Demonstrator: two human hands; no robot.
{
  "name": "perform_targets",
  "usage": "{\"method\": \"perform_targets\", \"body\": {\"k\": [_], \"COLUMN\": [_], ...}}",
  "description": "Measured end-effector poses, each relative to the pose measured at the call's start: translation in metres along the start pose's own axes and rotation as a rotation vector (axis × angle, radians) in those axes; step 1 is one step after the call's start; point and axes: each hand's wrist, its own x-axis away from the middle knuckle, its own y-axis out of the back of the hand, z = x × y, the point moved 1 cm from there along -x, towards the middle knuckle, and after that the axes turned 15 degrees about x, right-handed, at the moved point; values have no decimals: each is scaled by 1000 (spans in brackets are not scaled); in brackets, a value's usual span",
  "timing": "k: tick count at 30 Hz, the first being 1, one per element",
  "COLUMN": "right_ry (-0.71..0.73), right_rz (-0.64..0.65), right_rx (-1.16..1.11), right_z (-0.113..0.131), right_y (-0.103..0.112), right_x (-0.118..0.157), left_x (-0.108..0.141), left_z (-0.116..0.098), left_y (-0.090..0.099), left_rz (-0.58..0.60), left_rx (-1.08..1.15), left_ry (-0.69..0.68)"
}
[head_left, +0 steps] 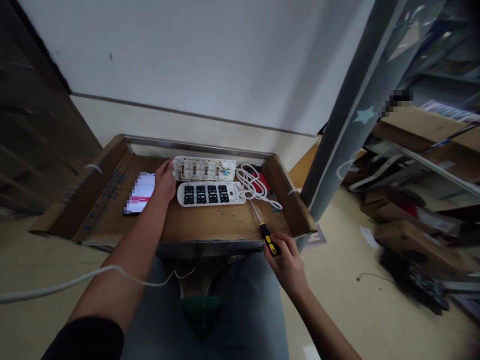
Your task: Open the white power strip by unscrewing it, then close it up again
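Note:
An opened power strip lies on the cardboard-lined tray (180, 225). Its rear half (200, 170) shows metal contact strips and a small blue part. The front half (237, 193) carries rows of black socket pieces. My left hand (165, 181) grips the left end of the rear half, fingers closed on its edge. In my right hand (287, 260) is a black and yellow screwdriver (269, 239), its shaft pointing up and left toward the front half's right end. Several small screws (221, 213) lie just in front of the strip. A coiled white cord (255, 182) is at its right.
A lit phone (140, 194) lies on the tray's left side. Something red (263, 181) sits under the cord. A grey post (337, 125) stands right of the tray, with shelves and cardboard boxes (420, 245) beyond. A white cable (75, 282) crosses the lower left.

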Motion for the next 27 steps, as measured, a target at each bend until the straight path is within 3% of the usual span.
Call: {"method": "perform_targets", "body": {"k": [4, 8, 13, 17, 20, 23, 27], "right_ry": [-59, -33, 104, 223, 309, 353, 302], "right_rz": [68, 158, 297, 441, 564, 620, 580], "right_rx": [33, 80, 77, 37, 24, 14, -3], "right_z": [2, -2, -6, -3, -1, -3, -14], "right_y": [-18, -14, -8, -50, -89, -112, -115], "right_x": [-18, -50, -138, -228, -275, -294, -293], "left_x": [2, 4, 6, 11, 15, 18, 22], "left_z": [-3, -5, -10, -18, -24, -30, -37], "left_y": [-2, -7, -14, -20, -24, -29, -37], "left_rz": [21, 38, 59, 121, 151, 177, 203], "left_rx": [-4, -5, -14, -42, -48, -55, -54], "left_ry": [4, -1, -23, -38, -39, -72, -114]}}
